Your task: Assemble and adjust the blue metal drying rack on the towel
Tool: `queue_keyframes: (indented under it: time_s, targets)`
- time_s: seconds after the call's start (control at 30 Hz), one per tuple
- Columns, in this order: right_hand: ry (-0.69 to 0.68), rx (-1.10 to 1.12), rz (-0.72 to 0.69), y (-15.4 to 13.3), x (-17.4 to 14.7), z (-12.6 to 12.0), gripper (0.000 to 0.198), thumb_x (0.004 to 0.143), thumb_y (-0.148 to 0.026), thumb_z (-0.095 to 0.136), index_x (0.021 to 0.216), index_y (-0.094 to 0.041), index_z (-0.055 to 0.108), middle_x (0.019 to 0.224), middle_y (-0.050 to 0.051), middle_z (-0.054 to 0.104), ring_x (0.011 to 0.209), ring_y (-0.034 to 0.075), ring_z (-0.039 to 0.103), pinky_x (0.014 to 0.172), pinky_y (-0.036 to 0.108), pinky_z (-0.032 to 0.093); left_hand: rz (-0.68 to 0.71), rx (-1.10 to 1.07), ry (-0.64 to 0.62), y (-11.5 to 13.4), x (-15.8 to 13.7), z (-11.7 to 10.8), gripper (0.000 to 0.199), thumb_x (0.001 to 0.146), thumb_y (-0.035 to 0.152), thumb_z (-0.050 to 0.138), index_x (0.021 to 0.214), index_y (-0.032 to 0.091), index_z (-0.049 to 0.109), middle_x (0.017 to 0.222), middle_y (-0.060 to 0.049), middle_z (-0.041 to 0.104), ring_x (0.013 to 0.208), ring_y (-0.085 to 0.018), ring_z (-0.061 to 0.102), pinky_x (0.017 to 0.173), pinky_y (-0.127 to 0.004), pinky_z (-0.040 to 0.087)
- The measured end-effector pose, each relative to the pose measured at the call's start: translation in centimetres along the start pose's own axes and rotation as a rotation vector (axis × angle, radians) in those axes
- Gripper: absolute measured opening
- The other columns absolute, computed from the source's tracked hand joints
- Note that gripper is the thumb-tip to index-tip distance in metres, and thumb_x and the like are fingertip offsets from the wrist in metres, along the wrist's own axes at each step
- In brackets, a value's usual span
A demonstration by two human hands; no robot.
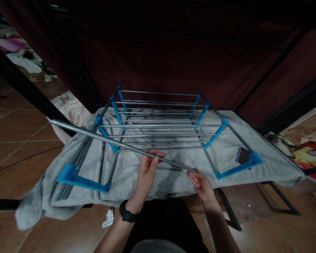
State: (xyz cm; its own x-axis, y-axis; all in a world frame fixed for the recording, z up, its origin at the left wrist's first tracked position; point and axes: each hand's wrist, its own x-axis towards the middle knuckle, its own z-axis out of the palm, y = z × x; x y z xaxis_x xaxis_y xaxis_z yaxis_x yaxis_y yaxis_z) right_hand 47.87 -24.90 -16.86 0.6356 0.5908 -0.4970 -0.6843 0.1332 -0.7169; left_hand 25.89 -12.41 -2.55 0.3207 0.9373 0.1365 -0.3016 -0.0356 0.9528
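My left hand (149, 167), with a black band on its wrist, is closed around the middle of a long grey metal tube (107, 140). At the tube's right end, my right hand (199, 181) pinches the tip. The tube slants from upper left down to the right, above the near part of a partly built rack (158, 125). That rack has grey rods running between blue plastic brackets on both sides. Nearest me are a left blue bracket (81, 179) and a right blue bracket (241, 166), with no rod spanning them.
A grey blanket (171, 179) covers the surface under the rack. More loose tubes (77, 158) lie at the left. A phone (243, 155) rests beside the right bracket. Crumpled white paper (108, 218) is on the tiled floor, and a dark red panel (158, 63) stands behind.
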Motion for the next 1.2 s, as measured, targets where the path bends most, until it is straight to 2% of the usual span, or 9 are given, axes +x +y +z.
queue_keyframes:
  time_s: [0.13,0.37,0.63,0.8,1.07,1.2]
  targets:
    - [-0.083,-0.057,0.040,0.9,-1.6,1.1,0.020,0.074,-0.029,0.080,0.086,-0.020,0.067,0.094,0.010,0.078,0.088,0.022,0.076,0.085,0.035,0.065,0.019,0.042,-0.028,0.2,0.3,0.3,0.037,0.095,0.045,0.064,0.124,0.024,0.058,0.106,-0.005,0.076,0.106,-0.022,0.070,0.103,-0.042,0.050]
    - [-0.208,-0.123,0.115,2.8,-4.6,3.1,0.038,0.070,-0.048,0.085,0.087,-0.019,0.068,0.095,0.012,0.077,0.086,0.024,0.074,0.084,0.040,0.061,0.029,0.096,-0.059,0.3,0.3,0.6,0.040,0.094,0.047,0.064,0.126,0.022,0.061,0.104,-0.006,0.076,0.104,-0.022,0.070,0.100,-0.039,0.049]
    - [-0.304,-0.154,0.298,5.8,-6.6,4.7,0.052,0.058,-0.052,0.092,0.087,-0.015,0.069,0.087,0.012,0.076,0.077,0.022,0.071,0.075,0.037,0.057,0.015,0.165,-0.129,-0.6,-0.1,0.6,0.039,0.098,0.045,0.057,0.130,0.023,0.057,0.101,-0.005,0.075,0.100,-0.020,0.070,0.096,-0.037,0.052]
    - [-0.431,-0.223,0.338,6.4,-7.6,5.5,0.053,0.064,-0.056,0.088,0.095,-0.015,0.073,0.087,0.010,0.076,0.077,0.022,0.070,0.076,0.038,0.055,-0.009,0.165,-0.185,-1.1,-0.5,0.6,0.039,0.098,0.048,0.056,0.127,0.022,0.058,0.095,-0.004,0.073,0.094,-0.020,0.069,0.093,-0.037,0.053]
    - [-0.611,-0.519,0.339,7.3,-8.5,6.7,0.045,0.070,-0.062,0.081,0.089,-0.022,0.073,0.081,0.006,0.073,0.073,0.021,0.066,0.074,0.040,0.053,-0.019,0.271,-0.218,-0.7,-1.0,0.5,0.038,0.099,0.045,0.054,0.129,0.023,0.062,0.070,0.004,0.056,0.067,-0.014,0.054,0.066,-0.026,0.045]
    - [-0.612,-0.584,0.287,7.5,-8.0,7.2,0.043,0.069,-0.061,0.081,0.092,-0.025,0.073,0.079,0.003,0.071,0.071,0.021,0.064,0.074,0.041,0.052,-0.034,0.282,-0.223,-0.8,-0.9,0.1,0.042,0.097,0.046,0.056,0.132,0.024,0.064,0.067,0.004,0.052,0.059,-0.013,0.047,0.055,-0.024,0.039]
